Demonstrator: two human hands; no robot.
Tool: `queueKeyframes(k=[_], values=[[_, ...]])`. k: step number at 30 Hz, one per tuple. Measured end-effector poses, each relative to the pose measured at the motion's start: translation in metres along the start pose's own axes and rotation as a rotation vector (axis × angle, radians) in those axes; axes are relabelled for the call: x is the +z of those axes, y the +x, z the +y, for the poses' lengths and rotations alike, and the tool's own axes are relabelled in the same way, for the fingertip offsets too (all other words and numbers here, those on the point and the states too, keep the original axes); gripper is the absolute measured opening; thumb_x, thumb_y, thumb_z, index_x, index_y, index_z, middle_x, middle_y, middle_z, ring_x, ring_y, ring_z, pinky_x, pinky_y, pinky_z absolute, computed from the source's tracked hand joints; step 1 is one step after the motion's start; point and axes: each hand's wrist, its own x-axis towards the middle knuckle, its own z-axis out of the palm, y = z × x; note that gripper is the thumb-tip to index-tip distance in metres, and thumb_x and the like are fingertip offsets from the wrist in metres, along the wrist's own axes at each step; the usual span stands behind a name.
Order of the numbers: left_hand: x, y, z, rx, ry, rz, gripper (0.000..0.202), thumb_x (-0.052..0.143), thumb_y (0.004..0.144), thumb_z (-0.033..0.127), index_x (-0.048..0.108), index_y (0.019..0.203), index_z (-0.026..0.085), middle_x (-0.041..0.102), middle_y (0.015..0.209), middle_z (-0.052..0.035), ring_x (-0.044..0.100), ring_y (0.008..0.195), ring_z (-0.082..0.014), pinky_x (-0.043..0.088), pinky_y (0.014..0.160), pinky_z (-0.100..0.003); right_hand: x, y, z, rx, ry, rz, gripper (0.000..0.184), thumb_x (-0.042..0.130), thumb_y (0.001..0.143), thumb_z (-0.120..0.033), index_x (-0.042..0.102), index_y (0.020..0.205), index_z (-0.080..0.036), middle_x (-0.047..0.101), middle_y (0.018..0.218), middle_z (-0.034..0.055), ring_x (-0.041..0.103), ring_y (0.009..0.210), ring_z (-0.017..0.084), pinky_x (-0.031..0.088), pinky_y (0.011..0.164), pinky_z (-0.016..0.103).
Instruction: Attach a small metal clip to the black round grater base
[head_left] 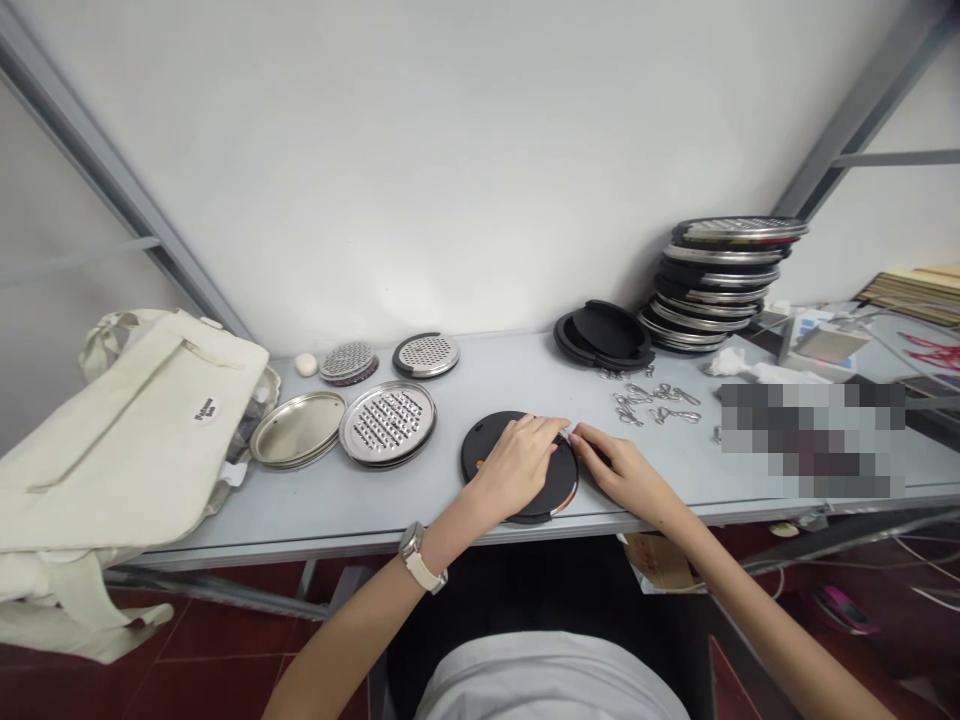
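A round black disc-shaped piece (491, 430) lies flat near the table's front edge, a small orange mark showing on its left side. Across its top rests my left hand (521, 455), fingers stretched out towards the right rim. My right hand (606, 462) is closed in a pinch at that rim, close to the left fingertips. Whatever sits between its thumb and finger is too small or hidden to make out. Several small metal clips (664, 400) lie scattered behind the right hand. Black round shells (606, 335) are stacked beyond them.
Left of the disc lie round grater plates (388, 422), plain metal discs (298, 428), and smaller graters (426, 355). A cream bag (142, 430) covers the left end. Against the wall at right rises a tall stack of black-and-metal discs (712, 285). White tissue (772, 370) lies farther right.
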Motion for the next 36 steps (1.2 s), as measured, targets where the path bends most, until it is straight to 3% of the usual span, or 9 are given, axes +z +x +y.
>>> queueKeyframes(k=[13,36], values=[[0.0000,0.0011,-0.0002,0.010,-0.034,0.005,0.035,0.041,0.094,0.007,0.048,0.126,0.021,0.061,0.118,-0.0030,0.054,0.106,-0.0192,0.042,0.093,-0.034,0.0010,-0.0018,0.0017,0.039,0.028,0.008,0.032,0.035,0.099,-0.037,0.042,0.072,-0.022,0.045,0.061,-0.0042,0.046,0.057,0.013,0.035,0.058,0.025],[-0.0007,0.0003,0.0005,0.020,-0.031,-0.006,0.039,0.040,0.094,0.007,0.045,0.130,0.021,0.061,0.115,-0.0033,0.053,0.102,-0.0192,0.042,0.090,-0.033,0.0026,-0.0027,0.0040,0.049,0.045,0.045,0.031,0.034,0.099,-0.038,0.042,0.074,-0.022,0.042,0.062,-0.0041,0.043,0.058,0.013,0.034,0.058,0.025]])
